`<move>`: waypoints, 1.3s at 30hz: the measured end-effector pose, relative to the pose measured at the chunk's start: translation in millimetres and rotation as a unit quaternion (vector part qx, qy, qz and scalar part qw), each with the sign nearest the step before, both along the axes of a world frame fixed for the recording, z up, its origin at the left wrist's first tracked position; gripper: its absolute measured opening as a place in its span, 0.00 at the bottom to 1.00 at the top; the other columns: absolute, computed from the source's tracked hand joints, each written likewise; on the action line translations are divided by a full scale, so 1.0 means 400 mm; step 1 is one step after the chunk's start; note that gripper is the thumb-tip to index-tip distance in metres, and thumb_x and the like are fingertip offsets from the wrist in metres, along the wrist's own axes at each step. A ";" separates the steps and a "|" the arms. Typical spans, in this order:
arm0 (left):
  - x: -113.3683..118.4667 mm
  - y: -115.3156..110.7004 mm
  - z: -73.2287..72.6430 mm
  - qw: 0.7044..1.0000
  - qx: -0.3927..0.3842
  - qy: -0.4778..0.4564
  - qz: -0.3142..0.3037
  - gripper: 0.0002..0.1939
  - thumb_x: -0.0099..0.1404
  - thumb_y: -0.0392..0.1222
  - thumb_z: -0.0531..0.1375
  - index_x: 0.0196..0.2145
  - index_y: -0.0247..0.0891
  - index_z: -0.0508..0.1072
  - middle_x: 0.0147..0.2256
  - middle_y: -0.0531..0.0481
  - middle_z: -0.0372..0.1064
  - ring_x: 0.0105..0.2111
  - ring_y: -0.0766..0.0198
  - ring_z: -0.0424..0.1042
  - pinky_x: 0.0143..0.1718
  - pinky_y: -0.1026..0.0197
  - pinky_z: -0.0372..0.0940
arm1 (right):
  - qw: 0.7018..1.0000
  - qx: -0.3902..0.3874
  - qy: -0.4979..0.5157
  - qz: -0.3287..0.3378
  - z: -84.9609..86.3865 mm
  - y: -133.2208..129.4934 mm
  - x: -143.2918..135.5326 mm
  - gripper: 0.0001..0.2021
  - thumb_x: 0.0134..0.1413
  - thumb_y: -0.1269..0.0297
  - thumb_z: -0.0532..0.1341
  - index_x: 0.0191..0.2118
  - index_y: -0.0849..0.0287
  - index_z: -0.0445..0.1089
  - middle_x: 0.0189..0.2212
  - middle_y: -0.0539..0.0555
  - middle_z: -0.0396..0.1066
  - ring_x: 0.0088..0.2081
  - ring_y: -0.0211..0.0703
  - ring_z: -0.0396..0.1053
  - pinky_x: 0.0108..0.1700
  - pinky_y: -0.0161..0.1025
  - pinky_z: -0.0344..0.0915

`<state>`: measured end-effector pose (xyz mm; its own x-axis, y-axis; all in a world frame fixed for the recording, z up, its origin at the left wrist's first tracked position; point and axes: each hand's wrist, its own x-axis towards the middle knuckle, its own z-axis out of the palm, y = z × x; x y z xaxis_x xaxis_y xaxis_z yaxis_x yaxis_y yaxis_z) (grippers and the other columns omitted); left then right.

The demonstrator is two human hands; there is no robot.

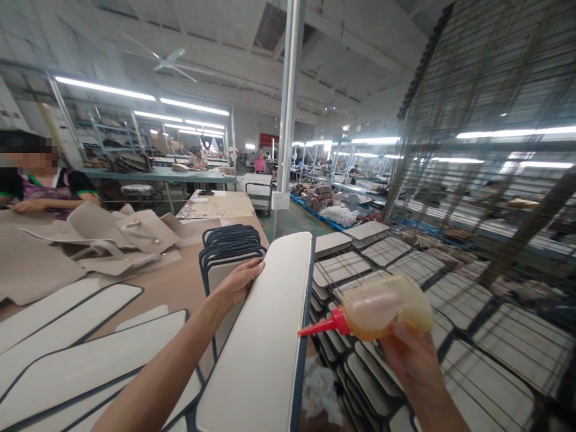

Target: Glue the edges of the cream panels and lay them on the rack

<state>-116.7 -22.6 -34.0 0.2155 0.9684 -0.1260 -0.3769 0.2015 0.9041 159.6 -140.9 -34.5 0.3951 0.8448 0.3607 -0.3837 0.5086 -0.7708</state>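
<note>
My left hand (243, 279) grips the upper left edge of a long white panel (265, 336) with rounded corners and a dark blue border. The panel is held up at a tilt in front of me. In my right hand (407, 351) is a squeeze bottle (387, 306) of yellowish liquid, tipped on its side. Its red nozzle (324, 324) points left, and the tip meets the panel's right edge. Behind my left hand stands a stack of dark-edged panels (231, 246). Part of my right hand's fingers is hidden by the bottle.
More dark-edged white panels (99, 360) lie on the brown table (153, 273) at left, near beige bag pieces (135, 231). Wire racks (499, 336) loaded with panels fill the right. Crumpled white material (321, 393) sits below the bottle. A co-worker (45, 186) is at far left.
</note>
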 end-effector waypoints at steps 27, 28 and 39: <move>0.051 0.074 0.046 0.999 -0.024 0.004 0.030 0.15 0.57 0.29 0.63 0.43 0.30 0.73 0.26 0.47 0.76 0.19 0.64 0.72 0.21 0.65 0.67 | 0.998 -0.046 -0.014 0.034 -0.049 -0.057 0.084 0.31 0.32 0.56 0.71 0.49 0.52 0.70 0.35 0.57 0.76 0.38 0.59 0.73 0.48 0.58 0.65; 0.051 0.079 0.045 0.999 -0.023 0.002 0.032 0.15 0.56 0.30 0.64 0.43 0.30 0.73 0.26 0.47 0.75 0.20 0.65 0.72 0.21 0.65 0.66 | 0.998 -0.046 -0.017 0.037 -0.052 -0.058 0.089 0.31 0.33 0.56 0.71 0.49 0.52 0.69 0.36 0.58 0.75 0.40 0.59 0.73 0.48 0.58 0.65; 0.075 0.129 0.048 0.997 -0.017 -0.013 0.074 0.10 0.57 0.27 0.61 0.39 0.31 0.73 0.22 0.50 0.73 0.18 0.66 0.70 0.21 0.66 0.66 | 0.996 -0.035 0.010 -0.080 -0.027 -0.107 0.077 0.31 0.33 0.56 0.71 0.49 0.53 0.69 0.37 0.59 0.75 0.40 0.59 0.72 0.41 0.55 0.71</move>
<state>-86.6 28.8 -14.8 0.0750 0.9850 -0.1551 -0.4287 0.1723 0.8869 190.5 -183.9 -45.5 0.5328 0.7938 0.2934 -0.3178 0.5090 -0.7999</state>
